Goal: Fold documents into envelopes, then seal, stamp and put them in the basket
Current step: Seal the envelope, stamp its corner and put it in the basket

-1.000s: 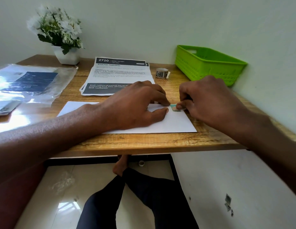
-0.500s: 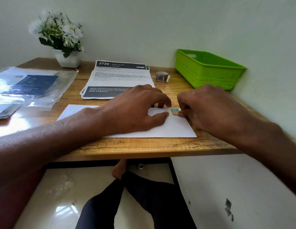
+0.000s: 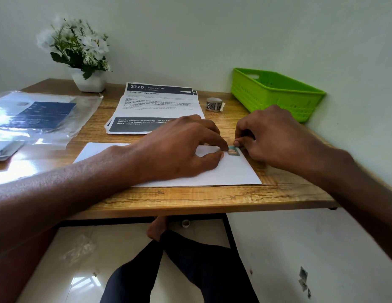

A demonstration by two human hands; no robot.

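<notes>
A small teal stamp (image 3: 233, 150) lay at the white envelope's (image 3: 230, 171) far right corner on the desk (image 3: 190, 200). The left hand (image 3: 177, 149) pressed its curled index fingertip on the stamp's left edge, while the right hand (image 3: 271, 136), fingers curled, seemingly pinched its upper edge.

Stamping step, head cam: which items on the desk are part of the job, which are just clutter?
In the job:
envelope, under the left hand
stamp at its far right corner, touched by the right hand
stamp roll
documents
basket

Lying about:
flower pot
plastic sleeve with a dark booklet inside
</notes>
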